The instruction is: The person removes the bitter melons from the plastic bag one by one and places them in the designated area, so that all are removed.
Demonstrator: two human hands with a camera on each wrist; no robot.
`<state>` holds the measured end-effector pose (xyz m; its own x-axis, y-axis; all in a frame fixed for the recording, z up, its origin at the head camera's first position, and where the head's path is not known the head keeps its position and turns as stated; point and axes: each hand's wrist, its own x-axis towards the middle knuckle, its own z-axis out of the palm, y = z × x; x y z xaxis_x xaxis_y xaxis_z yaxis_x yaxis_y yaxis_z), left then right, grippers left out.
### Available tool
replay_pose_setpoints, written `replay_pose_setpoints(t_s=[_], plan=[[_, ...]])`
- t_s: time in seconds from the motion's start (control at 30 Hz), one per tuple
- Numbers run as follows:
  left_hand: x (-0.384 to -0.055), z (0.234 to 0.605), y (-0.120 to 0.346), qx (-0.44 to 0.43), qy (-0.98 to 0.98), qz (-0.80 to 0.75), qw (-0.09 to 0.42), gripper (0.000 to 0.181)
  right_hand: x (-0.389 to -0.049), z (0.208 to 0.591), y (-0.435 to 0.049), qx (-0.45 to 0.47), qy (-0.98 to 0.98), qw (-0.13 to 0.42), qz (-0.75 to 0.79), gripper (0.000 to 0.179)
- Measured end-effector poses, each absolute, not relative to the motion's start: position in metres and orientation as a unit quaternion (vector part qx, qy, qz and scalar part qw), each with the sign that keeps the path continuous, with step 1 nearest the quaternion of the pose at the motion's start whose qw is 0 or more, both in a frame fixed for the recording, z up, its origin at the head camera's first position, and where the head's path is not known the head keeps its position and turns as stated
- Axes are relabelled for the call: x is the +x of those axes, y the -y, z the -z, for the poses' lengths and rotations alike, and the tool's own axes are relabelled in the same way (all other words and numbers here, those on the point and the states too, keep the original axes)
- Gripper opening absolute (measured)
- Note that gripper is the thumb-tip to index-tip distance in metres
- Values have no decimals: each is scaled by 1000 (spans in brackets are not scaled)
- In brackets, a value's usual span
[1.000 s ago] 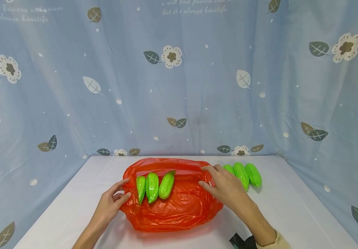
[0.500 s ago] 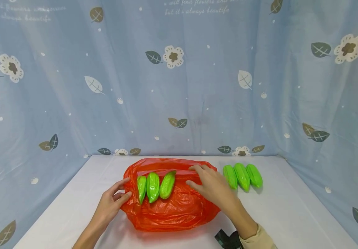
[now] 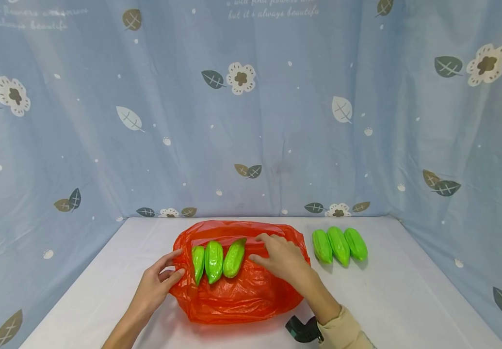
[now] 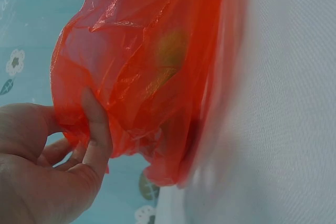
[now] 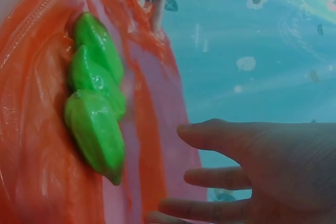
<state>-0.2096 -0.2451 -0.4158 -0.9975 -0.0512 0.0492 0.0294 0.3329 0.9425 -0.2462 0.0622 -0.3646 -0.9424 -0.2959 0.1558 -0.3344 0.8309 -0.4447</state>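
A red plastic bag (image 3: 251, 300) lies on the table with its mouth spread wide. Inside, toward the left, sit three glossy green ridged fruits (image 3: 213, 261) that look like star fruit. At the bag's left rim my left hand (image 3: 156, 283) pinches the thin plastic between thumb and fingers. My right hand (image 3: 283, 259) hovers over the right half of the bag, fingers apart and holding nothing. In the right wrist view its fingertips (image 5: 189, 135) point toward the fruits (image 5: 97, 98) with a gap between. Through the bag's side, the left wrist view shows one fruit only faintly.
Three more green fruits (image 3: 339, 246) lie side by side on the white table (image 3: 408, 291), right of the bag. A blue patterned curtain (image 3: 277, 121) encloses the back and sides. A black wrist-worn device (image 3: 302, 330) sits by the right sleeve.
My right hand has moved left, from the bag's right rim to over its inside, uncovering the fruits on the right. The left hand keeps its grip in place.
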Motion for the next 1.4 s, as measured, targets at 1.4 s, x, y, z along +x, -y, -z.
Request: replay_pose_setpoints(t_s=[1.4], plan=[[-210, 417, 244, 12, 820, 571, 31, 55, -293, 421, 4, 71, 916, -10, -394, 62]])
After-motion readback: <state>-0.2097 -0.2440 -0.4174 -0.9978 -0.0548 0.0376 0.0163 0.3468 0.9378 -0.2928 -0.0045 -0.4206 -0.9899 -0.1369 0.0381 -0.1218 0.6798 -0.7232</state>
